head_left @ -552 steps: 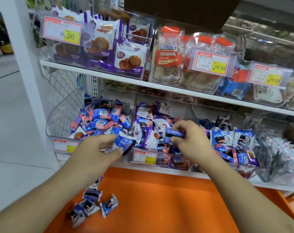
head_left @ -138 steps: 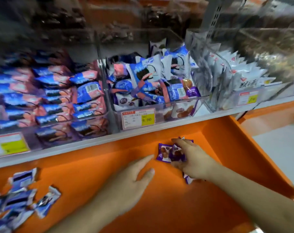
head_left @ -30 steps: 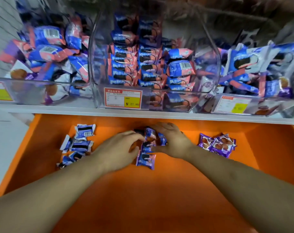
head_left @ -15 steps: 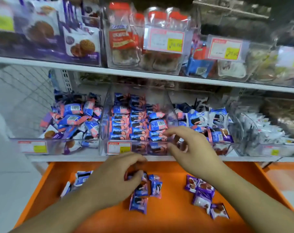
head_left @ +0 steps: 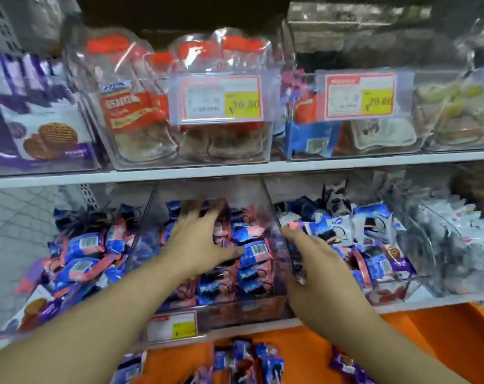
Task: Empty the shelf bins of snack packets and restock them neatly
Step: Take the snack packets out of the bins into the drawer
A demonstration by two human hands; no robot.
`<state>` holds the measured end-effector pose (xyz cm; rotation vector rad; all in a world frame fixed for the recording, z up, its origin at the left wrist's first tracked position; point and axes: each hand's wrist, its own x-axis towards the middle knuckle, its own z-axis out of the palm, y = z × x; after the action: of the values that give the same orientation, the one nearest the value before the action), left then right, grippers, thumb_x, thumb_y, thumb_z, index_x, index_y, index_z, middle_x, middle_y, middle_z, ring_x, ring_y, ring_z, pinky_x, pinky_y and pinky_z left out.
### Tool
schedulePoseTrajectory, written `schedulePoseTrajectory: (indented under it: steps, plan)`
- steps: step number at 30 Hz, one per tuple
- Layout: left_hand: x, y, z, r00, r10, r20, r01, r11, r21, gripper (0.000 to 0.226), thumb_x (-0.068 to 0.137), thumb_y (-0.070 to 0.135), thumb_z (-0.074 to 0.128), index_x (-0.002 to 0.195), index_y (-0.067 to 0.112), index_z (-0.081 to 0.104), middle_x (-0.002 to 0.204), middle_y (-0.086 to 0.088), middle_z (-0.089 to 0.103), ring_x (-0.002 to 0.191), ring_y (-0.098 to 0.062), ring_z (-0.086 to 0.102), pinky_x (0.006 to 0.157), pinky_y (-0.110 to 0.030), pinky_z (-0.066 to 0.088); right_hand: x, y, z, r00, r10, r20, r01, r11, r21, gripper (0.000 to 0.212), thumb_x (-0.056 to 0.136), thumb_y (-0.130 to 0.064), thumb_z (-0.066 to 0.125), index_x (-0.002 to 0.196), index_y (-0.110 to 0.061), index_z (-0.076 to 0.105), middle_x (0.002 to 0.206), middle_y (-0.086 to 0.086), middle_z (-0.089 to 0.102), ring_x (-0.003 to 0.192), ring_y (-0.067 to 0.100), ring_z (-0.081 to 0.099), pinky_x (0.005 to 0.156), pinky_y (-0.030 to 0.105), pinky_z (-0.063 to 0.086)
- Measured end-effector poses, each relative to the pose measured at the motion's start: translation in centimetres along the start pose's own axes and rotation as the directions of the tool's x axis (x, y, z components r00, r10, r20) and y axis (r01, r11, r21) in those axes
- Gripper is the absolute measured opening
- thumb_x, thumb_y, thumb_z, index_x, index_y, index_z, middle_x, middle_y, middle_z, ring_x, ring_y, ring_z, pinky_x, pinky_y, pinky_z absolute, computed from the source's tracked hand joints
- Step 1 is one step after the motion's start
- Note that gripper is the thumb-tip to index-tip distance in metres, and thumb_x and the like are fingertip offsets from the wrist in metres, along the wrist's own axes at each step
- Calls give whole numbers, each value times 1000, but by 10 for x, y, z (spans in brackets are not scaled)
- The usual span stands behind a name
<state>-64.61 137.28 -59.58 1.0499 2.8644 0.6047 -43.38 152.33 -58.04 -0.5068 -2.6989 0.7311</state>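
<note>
Both my hands are up at the middle bin (head_left: 265,195), the clear one straight ahead on the lower shelf (head_left: 401,306). My left hand (head_left: 199,242) lies flat inside it, fingers spread and straight, palm pressing down on the rows of blue-and-pink snack packets (head_left: 252,252); it grips none of them. My right hand (head_left: 318,261) is at the bin's right wall, fingers relaxed and loosely extended, touching the clear plastic or just beside it; blur keeps me from telling which. It holds nothing.

Nearest to me, below the middle bin, the orange tray (head_left: 434,325) carries one loose cluster of blue packets (head_left: 246,358) under the bin's front and one purple packet (head_left: 346,364) to the right; I cannot count the cluster. On the bin's front hangs one price label (head_left: 177,327).

Left of the middle bin, one bin holds a jumbled heap of blue-and-pink packets (head_left: 80,259). Right of it, one bin holds blue-and-white packets (head_left: 368,225), and beyond that one more holds white packets (head_left: 470,239). That makes four bins on the lower shelf in view.

Above and behind the middle bin, the upper shelf (head_left: 318,166) carries clear bins with red-capped jars (head_left: 135,106), purple waffle-biscuit bags (head_left: 41,120) to the left, and two price tags: one (head_left: 220,99) directly above, one (head_left: 360,95) to the right.
</note>
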Motion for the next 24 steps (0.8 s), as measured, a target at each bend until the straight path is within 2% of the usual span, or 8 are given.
schedulePoseTrajectory:
  steps: [3,5,9,12,17,20,22,24]
  plan:
    - [33,5,6,987,-50,156,48,999,18,140,43,98,68,160,53,6,172,4,-12,158,-33,-12,129,-51,8,2,3,-1,1000,14,25,-15,999,52,74,102,-21,64,159,-45,24,159,-17,34,149,11,29,122,38,36]
    - [44,11,8,972,-54,227,47,998,37,141,42,99,68,160,53,7,172,4,-11,158,-29,-16,129,-49,0,1,2,-1,1000,10,27,-13,996,83,71,103,-24,64,158,-46,24,159,-20,35,147,10,33,120,39,40]
    - [53,24,9,919,12,395,-50,995,86,134,45,100,67,159,50,19,169,7,16,154,-22,23,125,-40,27,7,7,4,1000,-4,-5,5,988,156,67,99,-17,65,151,-44,34,146,-22,47,131,6,47,106,35,50]
    - [45,29,6,896,26,444,-77,992,99,129,42,101,68,154,57,23,170,11,18,152,-21,30,122,-42,33,9,8,6,1000,-5,-21,9,984,180,62,94,-15,66,145,-41,41,135,-21,54,116,4,55,94,34,55]
    - [25,44,13,934,2,356,-83,973,214,111,57,88,73,151,60,23,168,3,18,153,-36,17,122,-61,21,8,5,5,999,-19,-40,27,975,220,54,89,-9,67,128,-43,50,118,-23,59,105,1,59,84,30,59]
    - [20,42,14,962,72,264,-125,974,191,99,57,82,74,144,52,40,153,7,39,138,-31,39,112,-54,38,7,6,5,999,-32,-43,41,969,244,51,90,-10,67,126,-42,52,115,-23,59,104,1,60,82,30,59]
    - [14,38,11,969,152,195,-187,967,174,78,57,72,77,127,45,54,132,12,52,120,-24,54,98,-44,50,7,7,4,998,-40,-42,49,965,259,49,92,-11,67,126,-43,52,117,-24,59,105,0,60,83,30,59]
    - [8,33,8,969,202,142,-223,963,152,58,59,60,79,109,41,57,113,17,54,105,-17,60,86,-38,54,6,8,4,998,-45,-37,53,961,273,46,94,-13,67,125,-45,51,119,-23,58,106,1,60,84,31,60]
